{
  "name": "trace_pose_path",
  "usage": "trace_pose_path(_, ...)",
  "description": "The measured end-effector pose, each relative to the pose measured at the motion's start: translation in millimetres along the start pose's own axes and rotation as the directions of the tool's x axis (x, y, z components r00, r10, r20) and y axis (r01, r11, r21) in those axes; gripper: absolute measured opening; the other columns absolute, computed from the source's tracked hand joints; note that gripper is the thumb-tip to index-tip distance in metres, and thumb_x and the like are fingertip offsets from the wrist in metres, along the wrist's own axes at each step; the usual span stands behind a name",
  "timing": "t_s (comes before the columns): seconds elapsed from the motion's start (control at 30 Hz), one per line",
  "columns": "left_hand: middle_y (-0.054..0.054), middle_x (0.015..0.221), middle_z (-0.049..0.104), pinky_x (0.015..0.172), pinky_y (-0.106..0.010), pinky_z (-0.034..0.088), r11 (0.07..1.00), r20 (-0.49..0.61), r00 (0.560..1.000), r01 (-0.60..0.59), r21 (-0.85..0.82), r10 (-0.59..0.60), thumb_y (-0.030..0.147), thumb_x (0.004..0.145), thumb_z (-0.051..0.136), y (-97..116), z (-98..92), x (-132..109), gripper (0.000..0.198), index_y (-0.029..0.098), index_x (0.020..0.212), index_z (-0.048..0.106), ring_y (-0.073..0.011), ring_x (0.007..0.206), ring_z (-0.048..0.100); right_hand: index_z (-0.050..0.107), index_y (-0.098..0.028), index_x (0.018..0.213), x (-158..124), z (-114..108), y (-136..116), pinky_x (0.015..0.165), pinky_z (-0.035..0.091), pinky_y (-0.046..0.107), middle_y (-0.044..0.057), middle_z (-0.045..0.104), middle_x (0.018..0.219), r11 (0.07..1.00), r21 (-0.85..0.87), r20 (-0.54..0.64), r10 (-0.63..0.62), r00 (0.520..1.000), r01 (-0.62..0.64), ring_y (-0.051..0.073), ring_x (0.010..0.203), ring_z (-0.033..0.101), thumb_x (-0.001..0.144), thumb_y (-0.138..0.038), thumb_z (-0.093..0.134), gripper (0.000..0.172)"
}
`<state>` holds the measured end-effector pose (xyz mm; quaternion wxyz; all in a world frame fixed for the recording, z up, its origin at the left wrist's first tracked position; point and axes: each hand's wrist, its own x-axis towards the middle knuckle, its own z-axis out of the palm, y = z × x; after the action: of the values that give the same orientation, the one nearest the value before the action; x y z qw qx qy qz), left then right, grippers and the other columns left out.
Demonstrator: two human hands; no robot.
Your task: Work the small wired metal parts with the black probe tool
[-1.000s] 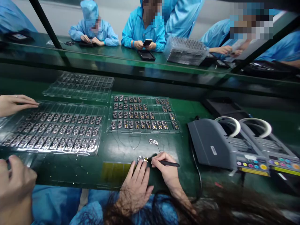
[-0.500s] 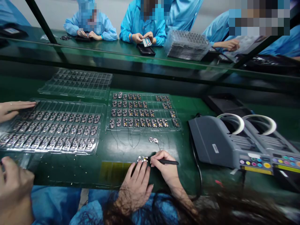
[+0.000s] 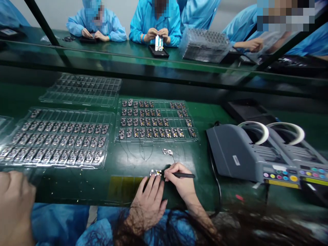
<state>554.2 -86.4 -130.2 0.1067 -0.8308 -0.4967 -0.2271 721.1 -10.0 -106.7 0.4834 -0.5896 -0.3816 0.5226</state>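
With its fingers stretched out flat, my left hand (image 3: 148,201) presses its fingertips onto a small circuit board (image 3: 155,172) on the green bench. My right hand (image 3: 181,180) pinches black tweezers (image 3: 183,175), whose tip meets the right end of that board. What lies under my left fingertips is hidden. Just above, a second circuit board (image 3: 167,151) with a thin wire lies loose. Behind it, a clear tray (image 3: 166,105) holds rows of circuit boards, and several thin wires hang over its front edge.
A fuller tray of boards (image 3: 69,115) lies left, a clear tray without boards (image 3: 84,89) behind it. Grey tape dispensers (image 3: 233,153) stand right, a black cable beside them. A co-worker's hand (image 3: 15,205) is at lower left. Co-workers sit across the bench behind a rail (image 3: 128,73).
At left, a co-worker's hand has withdrawn from the fuller tray, uncovering a board in its back row. Across the bench, a co-worker has turned a device upright. My hands stay nearly still.
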Motion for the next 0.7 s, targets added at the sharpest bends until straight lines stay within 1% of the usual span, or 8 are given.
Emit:
trace_pose_path(0.23, -0.003, 0.144, 0.085, 0.121, -0.044, 0.052, 1.0, 0.007, 1.0, 0.002, -0.013, -0.002, 0.048, 0.111, 0.047, -0.3, 1.5, -1.3, 0.047, 0.023, 0.131, 0.081, -0.0196, 0.14, 0.072, 0.065, -0.024, 0.059, 0.0, 1.0, -1.8, 0.054, 0.056, 0.029, 0.0, 0.076, 0.063, 1.0, 0.012, 0.001, 0.018, 1.0, -0.018, 0.014, 0.05, 0.064, 0.064, -0.036, 0.096, 0.033)
trace_pose_path(0.43, -0.004, 0.144, 0.084, 0.122, -0.044, 0.05, 1.0, -0.005, 1.0, 0.0, -0.027, 0.0, 0.046, 0.112, 0.046, -0.6, 0.6, -0.8, 0.047, 0.022, 0.132, 0.081, -0.0205, 0.14, 0.071, 0.064, -0.024, 0.058, -0.2, 3.5, -7.3, 0.054, 0.056, 0.03, 0.0, 0.075, 0.062, 0.998, -0.024, -0.022, 0.055, 0.998, -0.055, 0.015, 0.05, 0.064, 0.061, -0.038, 0.094, 0.033)
trace_pose_path(0.7, -0.005, 0.144, 0.084, 0.124, -0.045, 0.046, 1.0, 0.009, 1.0, -0.006, -0.029, 0.006, 0.046, 0.112, 0.045, 0.4, 0.0, -0.9, 0.048, 0.021, 0.133, 0.08, -0.0212, 0.141, 0.07, 0.062, -0.025, 0.06, 0.4, 3.0, -6.9, 0.056, 0.056, 0.031, 0.0, 0.074, 0.063, 0.997, -0.056, -0.004, 0.048, 0.999, -0.048, 0.016, 0.05, 0.065, 0.065, -0.04, 0.09, 0.032)
